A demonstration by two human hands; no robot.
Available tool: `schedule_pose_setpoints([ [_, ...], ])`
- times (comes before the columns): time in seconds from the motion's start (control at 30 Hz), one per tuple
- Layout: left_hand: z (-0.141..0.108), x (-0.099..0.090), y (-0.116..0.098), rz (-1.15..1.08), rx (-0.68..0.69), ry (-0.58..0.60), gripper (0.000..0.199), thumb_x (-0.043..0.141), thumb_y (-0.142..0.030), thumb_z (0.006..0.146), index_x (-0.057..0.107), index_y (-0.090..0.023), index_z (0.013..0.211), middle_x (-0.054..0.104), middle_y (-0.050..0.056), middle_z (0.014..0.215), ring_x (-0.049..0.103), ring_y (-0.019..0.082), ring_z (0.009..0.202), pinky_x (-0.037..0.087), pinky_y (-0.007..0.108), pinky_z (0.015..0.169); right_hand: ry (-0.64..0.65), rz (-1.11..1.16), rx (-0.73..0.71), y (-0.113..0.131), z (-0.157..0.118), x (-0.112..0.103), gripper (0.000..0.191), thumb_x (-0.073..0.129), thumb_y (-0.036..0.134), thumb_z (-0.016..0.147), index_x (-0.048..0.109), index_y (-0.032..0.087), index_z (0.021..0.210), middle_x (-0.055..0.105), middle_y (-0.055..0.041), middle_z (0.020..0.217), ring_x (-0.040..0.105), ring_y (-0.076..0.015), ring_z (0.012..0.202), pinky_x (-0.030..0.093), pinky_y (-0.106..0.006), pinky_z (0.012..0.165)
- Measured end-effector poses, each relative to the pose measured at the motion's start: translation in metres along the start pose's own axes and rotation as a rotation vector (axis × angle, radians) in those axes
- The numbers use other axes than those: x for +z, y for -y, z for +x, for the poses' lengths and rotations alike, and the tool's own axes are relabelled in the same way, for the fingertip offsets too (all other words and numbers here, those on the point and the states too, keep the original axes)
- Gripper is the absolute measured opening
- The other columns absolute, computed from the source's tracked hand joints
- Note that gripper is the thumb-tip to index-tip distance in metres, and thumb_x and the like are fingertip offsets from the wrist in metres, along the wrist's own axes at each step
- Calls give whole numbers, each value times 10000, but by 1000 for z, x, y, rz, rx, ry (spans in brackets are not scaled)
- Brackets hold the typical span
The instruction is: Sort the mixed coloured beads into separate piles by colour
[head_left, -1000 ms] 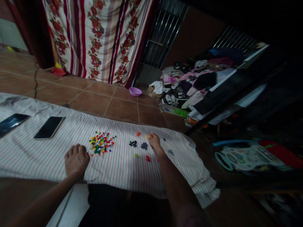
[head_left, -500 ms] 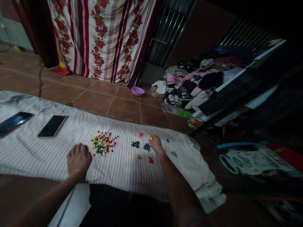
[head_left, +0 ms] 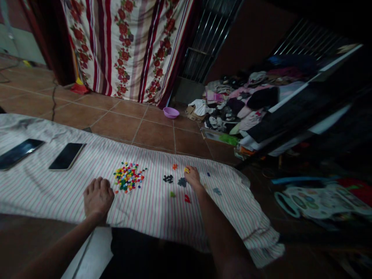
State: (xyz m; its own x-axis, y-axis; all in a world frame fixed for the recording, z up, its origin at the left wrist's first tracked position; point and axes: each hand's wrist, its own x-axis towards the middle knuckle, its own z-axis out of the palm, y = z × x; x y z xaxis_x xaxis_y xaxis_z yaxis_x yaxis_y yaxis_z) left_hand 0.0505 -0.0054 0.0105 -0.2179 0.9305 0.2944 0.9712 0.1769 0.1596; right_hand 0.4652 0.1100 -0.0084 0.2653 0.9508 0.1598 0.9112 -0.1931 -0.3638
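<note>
A black smartphone (head_left: pixel 66 156) lies tilted on a white, pink-striped cloth (head_left: pixel 43 190). The left hand (head_left: pixel 98 197), loosely curled with fingers pointing away, holds nothing visible, just beside a heap of tiny multicoloured plastic pieces (head_left: pixel 128 177). Further right lies a small cluster of black pieces (head_left: pixel 167 178). The right hand (head_left: pixel 192 176), fingers bunched and pointing away, touches a tiny yellow piece (head_left: pixel 186 170); whether it grips it, I cannot tell.
</note>
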Motion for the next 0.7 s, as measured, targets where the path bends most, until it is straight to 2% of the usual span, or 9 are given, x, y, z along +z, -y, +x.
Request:
schedule_pose_setpoints([
  [0.1,0,1,0,-3,-6,0,257,384,-253,900,599,-161,1009,594,129,1233,474,305,1219,364,431,970,3,-2,-10,0,1,2,358,581,148,779,716,174,1110,667,-84,1012,615,-180,941,441,-248,889],
  [0.27,0,4,1,-18,-18,-9,265,397,-250,892,606,-159,1026,598,135,1234,475,303,1221,371,440,970,1,-2,-11,0,5,3,251,573,130,776,748,173,951,681,-71,955,618,-172,902,456,-248,857],
  [0.7,0,5,1,-15,-16,-42,239,405,-242,877,593,-162,1001,603,129,1231,490,306,1206,372,435,968,-60,61,-18,-5,5,3,307,558,112,714,752,170,944,712,-90,974,638,-198,925,472,-294,901],
])
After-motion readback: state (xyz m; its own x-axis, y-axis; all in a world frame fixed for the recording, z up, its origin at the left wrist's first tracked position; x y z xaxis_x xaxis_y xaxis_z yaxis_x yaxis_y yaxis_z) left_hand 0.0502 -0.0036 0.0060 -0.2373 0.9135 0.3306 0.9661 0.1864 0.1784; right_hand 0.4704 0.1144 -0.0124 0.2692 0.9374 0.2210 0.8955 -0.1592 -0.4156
